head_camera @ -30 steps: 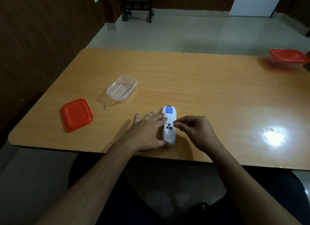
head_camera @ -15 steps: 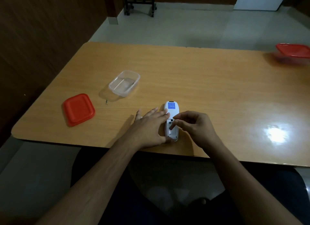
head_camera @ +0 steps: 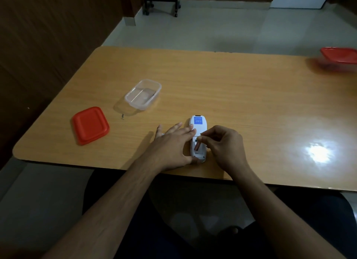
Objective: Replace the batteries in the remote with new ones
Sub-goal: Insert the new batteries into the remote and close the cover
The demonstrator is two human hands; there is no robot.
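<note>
A white remote (head_camera: 198, 121) lies face down near the front edge of the wooden table (head_camera: 231, 94), with a blue label on its back and its battery compartment uncovered. My left hand (head_camera: 172, 144) lies flat on the table with straight fingers against the remote's left side and its thumb at the near end. My right hand (head_camera: 224, 144) hovers over the compartment. Its fingertips pinch a small dark reddish battery (head_camera: 197, 146), which tilts with its lower end inside the compartment.
A clear plastic container (head_camera: 127, 100) stands open to the left of the remote, and its red lid (head_camera: 89, 124) lies nearer the table's left edge. A tiny dark speck (head_camera: 122, 115) sits between them. A red-lidded container (head_camera: 340, 56) is at the far right.
My right fingertips have stayed at the compartment, and the tilted battery now shows beneath them. My left hand keeps its place against the remote.
</note>
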